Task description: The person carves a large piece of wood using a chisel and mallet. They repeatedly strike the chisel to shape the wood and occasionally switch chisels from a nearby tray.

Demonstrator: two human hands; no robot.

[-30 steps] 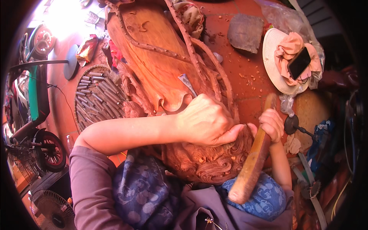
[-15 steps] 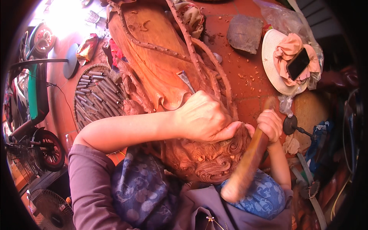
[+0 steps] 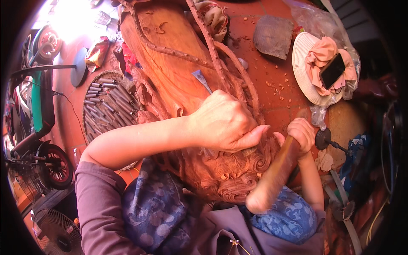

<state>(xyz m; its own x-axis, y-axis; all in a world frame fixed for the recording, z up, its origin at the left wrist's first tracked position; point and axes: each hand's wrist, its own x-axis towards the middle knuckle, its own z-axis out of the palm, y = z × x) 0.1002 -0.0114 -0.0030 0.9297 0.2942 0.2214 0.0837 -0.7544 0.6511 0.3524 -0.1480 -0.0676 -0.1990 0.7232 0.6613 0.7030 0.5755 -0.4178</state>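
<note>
A carved reddish-brown wood piece (image 3: 174, 63) lies in front of me, with smooth draped folds, twisting branches and curled scrolls at its near end. My left hand (image 3: 227, 121) is closed around a chisel (image 3: 199, 78) over the carving. Its flared metal blade sticks out beyond my fist toward the far side, and the fist hides most of the handle. On the right, my right hand (image 3: 301, 135) grips a wooden mallet (image 3: 276, 172). The mallet's thick end is slightly blurred and hangs low, near my knee, apart from the chisel.
A round wicker tray (image 3: 87, 95) full of chisels stands at the left. Toward the right lie a wood block (image 3: 273, 37), wood chips and a straw hat (image 3: 302, 55) with a phone (image 3: 332, 71) on it. A fan (image 3: 57, 233) and a bicycle wheel (image 3: 54, 165) are at far left.
My left fist has moved slightly away from me, and the chisel's blade has shifted up and left, turning its flat face more into view. The mallet's thick end has risen a little.
</note>
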